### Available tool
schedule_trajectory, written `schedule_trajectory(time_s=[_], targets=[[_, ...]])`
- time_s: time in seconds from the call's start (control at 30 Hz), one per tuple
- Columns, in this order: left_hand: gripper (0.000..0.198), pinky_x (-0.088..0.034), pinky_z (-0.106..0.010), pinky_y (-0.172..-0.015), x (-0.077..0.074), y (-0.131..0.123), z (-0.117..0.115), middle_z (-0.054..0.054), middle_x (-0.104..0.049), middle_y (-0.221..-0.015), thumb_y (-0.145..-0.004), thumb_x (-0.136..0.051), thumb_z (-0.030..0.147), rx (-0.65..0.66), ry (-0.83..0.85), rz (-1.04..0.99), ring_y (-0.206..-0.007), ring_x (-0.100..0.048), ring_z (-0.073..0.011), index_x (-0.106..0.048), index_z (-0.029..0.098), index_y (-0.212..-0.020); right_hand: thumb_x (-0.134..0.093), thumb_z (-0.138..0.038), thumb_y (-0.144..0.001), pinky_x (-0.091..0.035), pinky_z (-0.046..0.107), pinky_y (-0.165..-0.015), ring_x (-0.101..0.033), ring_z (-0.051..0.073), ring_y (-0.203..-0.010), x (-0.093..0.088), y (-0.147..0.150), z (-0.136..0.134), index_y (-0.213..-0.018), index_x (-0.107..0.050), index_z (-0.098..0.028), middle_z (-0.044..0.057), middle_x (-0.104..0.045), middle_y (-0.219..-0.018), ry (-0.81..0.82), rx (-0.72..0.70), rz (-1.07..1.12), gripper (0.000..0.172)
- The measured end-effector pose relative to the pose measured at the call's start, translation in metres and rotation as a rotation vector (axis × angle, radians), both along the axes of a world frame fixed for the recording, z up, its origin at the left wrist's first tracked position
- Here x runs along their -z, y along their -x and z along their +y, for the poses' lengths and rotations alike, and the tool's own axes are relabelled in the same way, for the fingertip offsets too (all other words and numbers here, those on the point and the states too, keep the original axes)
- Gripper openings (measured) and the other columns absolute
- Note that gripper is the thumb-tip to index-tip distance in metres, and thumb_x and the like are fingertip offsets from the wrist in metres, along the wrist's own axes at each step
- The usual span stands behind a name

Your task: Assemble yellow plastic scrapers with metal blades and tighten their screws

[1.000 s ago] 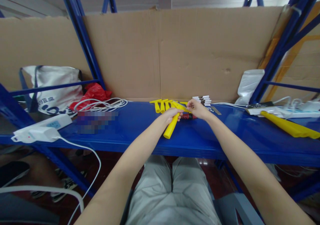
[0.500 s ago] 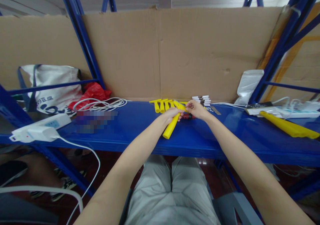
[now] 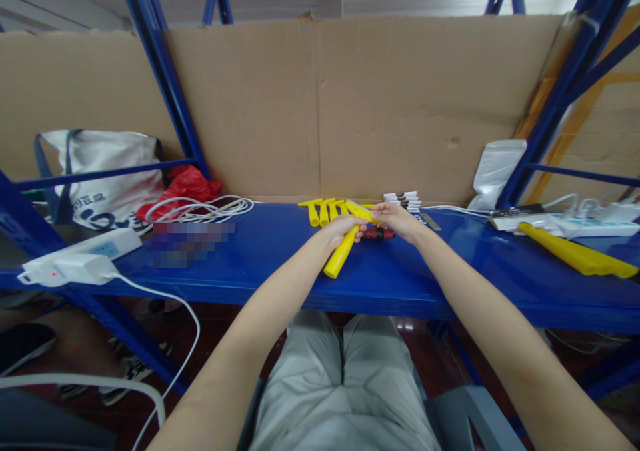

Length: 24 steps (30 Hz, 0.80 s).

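A yellow T-shaped scraper [image 3: 339, 259] is in my left hand [image 3: 346, 227], whose fingers wrap round its thick tube handle near the crosspiece. The handle slants down toward me over the blue shelf. My right hand [image 3: 393, 218] pinches the right end of the crosspiece between thumb and fingers; whether a small part is also in that pinch is hidden. Just below the hands lies a red and black tool [image 3: 379, 233], perhaps a screwdriver. Behind my left hand, several more yellow T-shaped scrapers [image 3: 313, 212] lie in a row.
Small white-and-brown packets [image 3: 404, 201] are stacked beyond my right hand, near a flat metal strip [image 3: 430, 221]. A long yellow piece [image 3: 577, 251] and power strips [image 3: 595, 224] lie right. Coiled white cable [image 3: 220, 207], a power strip [image 3: 95, 251] and a cloth bag [image 3: 107, 171] occupy the left.
My right hand's fingers have straightened and shifted slightly along the crosspiece end. More of the red and black tool shows. My left hand keeps its grip, with the scraper nearly still.
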State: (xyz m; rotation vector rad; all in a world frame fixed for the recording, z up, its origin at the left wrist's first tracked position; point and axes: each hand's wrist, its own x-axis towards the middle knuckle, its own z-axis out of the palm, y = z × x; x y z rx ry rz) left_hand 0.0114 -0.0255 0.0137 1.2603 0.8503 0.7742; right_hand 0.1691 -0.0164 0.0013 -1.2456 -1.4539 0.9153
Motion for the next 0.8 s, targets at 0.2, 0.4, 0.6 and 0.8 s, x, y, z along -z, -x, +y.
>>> schedule_trajectory(time_s=[0.2,0.4,0.6,0.8], targets=[[0.014,-0.032,-0.016,-0.040,0.0012,0.0006,0.0005,0.007,-0.044,-0.044,-0.085,-0.046,0.004,0.015,0.001,-0.025,-0.034,-0.038,-0.0035,-0.049,0.015,-0.076,-0.059,0.001,-0.071,-0.046,0.020,-0.063,-0.059,0.008,-0.062,-0.0008,-0.0001,-0.0006,-0.080,-0.054,-0.019,-0.002,-0.063,-0.067,0.046,-0.038,0.166,0.022],[0.017,-0.029,-0.017,-0.038,0.0015,0.0006,0.0005,0.006,-0.045,-0.044,-0.086,-0.046,0.003,0.012,0.006,-0.030,-0.034,-0.038,-0.0039,-0.049,0.015,-0.074,-0.056,0.003,-0.072,-0.047,0.019,-0.062,-0.059,0.008,-0.060,-0.0022,0.0023,-0.0029,-0.079,-0.054,-0.019,-0.003,-0.062,-0.064,0.058,-0.039,0.185,0.023],[0.014,-0.031,-0.015,-0.038,0.0033,0.0010,0.0047,0.006,-0.045,-0.045,-0.087,-0.048,0.006,0.030,0.026,-0.045,-0.034,-0.039,-0.0037,-0.050,0.015,-0.076,-0.058,0.003,-0.071,-0.048,0.019,-0.065,-0.059,0.007,-0.062,-0.0007,0.0011,-0.0018,-0.080,-0.054,-0.019,-0.003,-0.062,-0.067,0.043,-0.057,0.156,0.024],[0.016,-0.030,-0.015,-0.037,0.0001,0.0011,0.0024,0.006,-0.045,-0.044,-0.086,-0.050,0.007,0.008,0.069,-0.094,-0.033,-0.037,-0.0036,-0.049,0.015,-0.072,-0.062,-0.012,-0.075,-0.048,0.022,-0.065,-0.058,0.010,-0.064,0.0015,-0.0052,0.0050,-0.085,-0.054,-0.020,-0.001,-0.062,-0.072,-0.055,-0.004,-0.047,0.015]])
